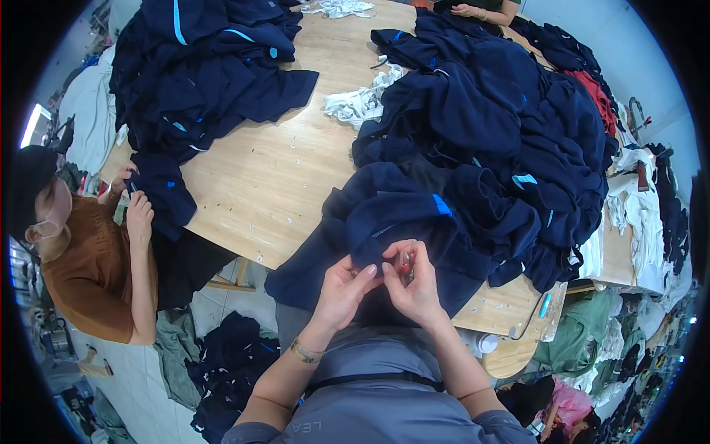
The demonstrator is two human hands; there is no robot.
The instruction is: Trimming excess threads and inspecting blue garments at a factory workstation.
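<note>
A navy garment [399,214] with a bright blue patch lies in front of me, partly on the table's near edge and partly against my lap. My left hand [344,290] pinches its edge between thumb and fingers. Close beside it, my right hand [416,288] is closed round small thread snips [405,265] with red and metal parts, mostly hidden by the fingers. The right fingertips meet the cloth near the left thumb; whether they also grip it I cannot tell.
A wooden table [251,185] carries a large navy garment heap [510,133] at right and another pile [207,81] at far left. White scraps [359,103] lie between them. A co-worker [96,259] at left handles a navy piece. Dark clothing [233,370] lies on the floor.
</note>
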